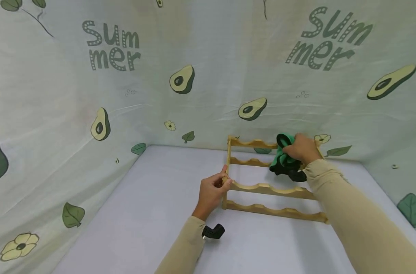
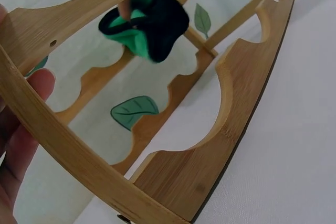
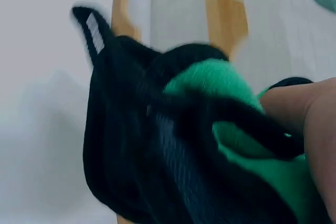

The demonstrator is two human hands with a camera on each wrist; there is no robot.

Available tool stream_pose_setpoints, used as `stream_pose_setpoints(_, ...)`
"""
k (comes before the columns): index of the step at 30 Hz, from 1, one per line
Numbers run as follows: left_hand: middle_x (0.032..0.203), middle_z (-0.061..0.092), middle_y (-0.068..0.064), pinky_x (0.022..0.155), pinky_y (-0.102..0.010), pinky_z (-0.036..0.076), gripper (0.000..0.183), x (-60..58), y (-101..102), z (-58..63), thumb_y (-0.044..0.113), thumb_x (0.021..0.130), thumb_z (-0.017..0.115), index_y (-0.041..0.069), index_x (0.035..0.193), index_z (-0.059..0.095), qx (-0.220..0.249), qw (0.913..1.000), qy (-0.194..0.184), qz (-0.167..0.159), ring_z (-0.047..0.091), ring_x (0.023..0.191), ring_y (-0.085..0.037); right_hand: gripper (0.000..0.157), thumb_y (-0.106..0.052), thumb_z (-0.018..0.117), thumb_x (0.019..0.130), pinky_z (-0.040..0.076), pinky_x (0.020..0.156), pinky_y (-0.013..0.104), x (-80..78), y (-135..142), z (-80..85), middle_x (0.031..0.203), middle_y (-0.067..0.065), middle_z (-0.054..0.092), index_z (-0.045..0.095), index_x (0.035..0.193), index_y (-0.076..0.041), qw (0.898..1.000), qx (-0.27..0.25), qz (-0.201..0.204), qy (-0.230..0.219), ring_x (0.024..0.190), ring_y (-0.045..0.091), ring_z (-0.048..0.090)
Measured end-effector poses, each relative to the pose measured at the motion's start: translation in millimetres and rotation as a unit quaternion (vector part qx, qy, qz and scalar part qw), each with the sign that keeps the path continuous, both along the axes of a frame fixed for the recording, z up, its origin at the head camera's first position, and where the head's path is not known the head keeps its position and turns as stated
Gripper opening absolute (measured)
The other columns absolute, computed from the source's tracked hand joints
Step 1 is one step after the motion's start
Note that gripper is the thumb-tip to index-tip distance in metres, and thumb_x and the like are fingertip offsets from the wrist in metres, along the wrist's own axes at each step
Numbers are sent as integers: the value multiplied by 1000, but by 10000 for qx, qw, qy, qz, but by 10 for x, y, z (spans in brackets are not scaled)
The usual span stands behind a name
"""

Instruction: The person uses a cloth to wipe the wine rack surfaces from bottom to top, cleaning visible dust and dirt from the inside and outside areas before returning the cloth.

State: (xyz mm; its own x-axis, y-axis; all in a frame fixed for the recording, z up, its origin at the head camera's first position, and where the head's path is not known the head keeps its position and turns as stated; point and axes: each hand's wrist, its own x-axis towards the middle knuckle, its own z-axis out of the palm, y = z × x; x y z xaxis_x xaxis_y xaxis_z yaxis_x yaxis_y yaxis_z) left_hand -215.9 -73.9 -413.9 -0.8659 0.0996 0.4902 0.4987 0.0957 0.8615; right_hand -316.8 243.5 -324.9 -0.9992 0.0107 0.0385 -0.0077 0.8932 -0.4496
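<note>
Looking through the head view, I judge the work in hand to be wiping, and partway along. The wooden rack (image 1: 273,191) stands steadied on the table (image 1: 160,198), and the cloth (image 1: 286,161) is at its far side; that much is done. Nothing marks any rail as finished, so the front rails, nearer me than the right hand's grip, may be left to do. My right hand (image 1: 302,148) has the green and black cloth bunched in its fingers, the dark folds drooping below the grip. My left hand (image 1: 210,190) pinches the rack's left end, with the scalloped rails running off to the right of that hold.

From the left wrist, I see thumb and fingers about the end upright (image 2: 79,148), which curves away below the grip. The rack looks pale brown and smooth-grained, with rounded cutouts. The cloth hangs beyond, deeper among the rails; I can't tell whether it touches wood.

On the right wrist feed, the cloth fills the space just beside the gripping fingers, soft and crumpled, fuzzy green inside dark edging. A strap-like corner with a white label (image 3: 95,34) sticks out on the side away from the grip.
</note>
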Motion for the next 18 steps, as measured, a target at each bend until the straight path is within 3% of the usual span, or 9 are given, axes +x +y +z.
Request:
stream_pose_setpoints(4,121,67,-20,60,-20,48,6,12,-54,-15,5,90,72,0,87,72,-133,9995,93,261,58,72,-7,68,-25,63,90,48,85,55,-112,-330,-55,127,39,50,40,135,20,9988,-416,187,-156,105,48,54)
stream_pose_setpoints(8,115,70,-19,62,-22,49,6,9,-53,-24,6,91,72,0,89,73,-213,9997,5,142,59,74,-6,53,-20,67,85,49,79,47,-170,-549,-51,118,31,55,49,122,13,9972,-589,381,-262,97,39,55)
stream_pose_setpoints(12,118,69,-19,64,-23,51,8,4,-17,-16,6,91,71,-1,90,72,-236,9997,-4,-99,60,74,-7,29,-17,65,82,48,67,40,-189,-618,-18,96,21,56,52,98,4,9980,-540,257,-210,81,33,55)
stream_pose_setpoints(18,121,67,-19,63,-24,51,9,-2,20,1,6,91,72,-3,89,72,-186,9998,97,-44,59,71,-11,30,-19,68,81,48,66,39,-224,-686,-44,92,19,56,53,95,3,9980,-602,188,24,81,34,55)
